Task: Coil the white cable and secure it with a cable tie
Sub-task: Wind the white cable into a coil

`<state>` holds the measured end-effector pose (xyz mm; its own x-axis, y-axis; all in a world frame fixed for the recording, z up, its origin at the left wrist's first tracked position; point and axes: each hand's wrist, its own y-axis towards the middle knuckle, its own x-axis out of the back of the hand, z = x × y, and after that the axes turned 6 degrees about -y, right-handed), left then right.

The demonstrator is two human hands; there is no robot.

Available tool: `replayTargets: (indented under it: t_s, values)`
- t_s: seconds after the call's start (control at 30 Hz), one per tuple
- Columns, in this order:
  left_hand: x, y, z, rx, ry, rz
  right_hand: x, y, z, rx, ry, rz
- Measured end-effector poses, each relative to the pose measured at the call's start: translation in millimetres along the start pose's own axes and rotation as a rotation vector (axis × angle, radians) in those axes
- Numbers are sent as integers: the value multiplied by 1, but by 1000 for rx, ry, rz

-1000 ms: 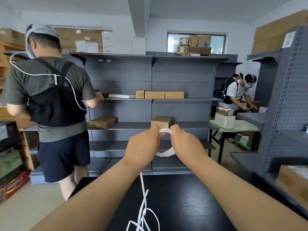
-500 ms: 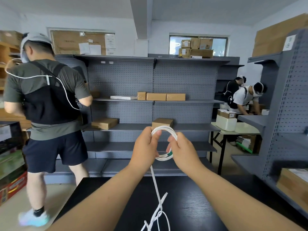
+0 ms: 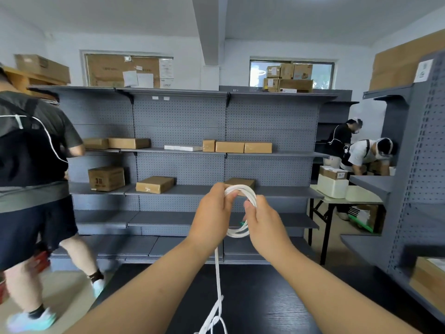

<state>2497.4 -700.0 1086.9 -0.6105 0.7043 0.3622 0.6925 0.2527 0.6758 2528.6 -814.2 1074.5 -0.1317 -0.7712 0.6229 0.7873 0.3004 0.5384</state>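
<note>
Brightness: the room is bright and evenly lit.
Light source: daylight comes through the window (image 3: pixel 257 74) at the back; the white ceiling (image 3: pixel 313 18) looks pale and flat.
Shadows: soft, with darker strips under the boards of the grey shelving (image 3: pixel 180 116).
Glare: a faint pale sheen on the black table (image 3: pixel 277 297).
Sharpness: my left hand (image 3: pixel 212 213), my right hand (image 3: pixel 267 225) and the white cable (image 3: pixel 243 189) are sharp.
Blur: the walking person's shoe (image 3: pixel 31 320) is smeared by motion.
Distortion: wide-angle; the side shelving (image 3: pixel 421 165) leans and curves at my right edge.
</note>
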Motion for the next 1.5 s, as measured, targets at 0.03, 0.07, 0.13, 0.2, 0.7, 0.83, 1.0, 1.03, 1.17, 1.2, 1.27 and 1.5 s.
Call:
replayTargets:
  t_s: [0.03, 0.07, 0.13, 0.2, 0.7, 0.83, 1.0, 1.03, 1.17, 1.2, 1.27, 1.5]
  values:
    - [0, 0, 1, 4, -4, -10, -2, 1, 0, -15, 8, -4]
    - [0, 1, 2, 7, -11, -17, -2, 1, 1, -29, 19, 1]
    - [2, 3, 3, 7, -9, -23, 2, 4, 1, -63, 106, 42]
    - [3, 5, 3, 24, -14, -33, 7, 6, 2, -115, 234, 119]
    - [-9, 12, 6, 123, -101, -124, 16, 18, -14, -232, 684, 282]
    - [-11, 13, 8, 109, -85, -97, 19, 23, -16, -161, 539, 275]
    - [-14, 15, 10, 142, -85, -92, 27, 30, -18, -131, 602, 352]
    - [-14, 16, 12, 175, -111, -109, 28, 30, -20, -152, 645, 371]
    - [-17, 16, 19, 364, -307, -147, 33, 33, -29, -240, 855, 417]
    - [-18, 16, 21, 403, -371, -152, 34, 33, -30, -252, 909, 435]
    - [-18, 17, 22, 453, -470, -163, 34, 35, -32, -252, 968, 453]
    - [-15, 23, 21, 467, -510, -184, 29, 41, -28, -213, 1015, 477]
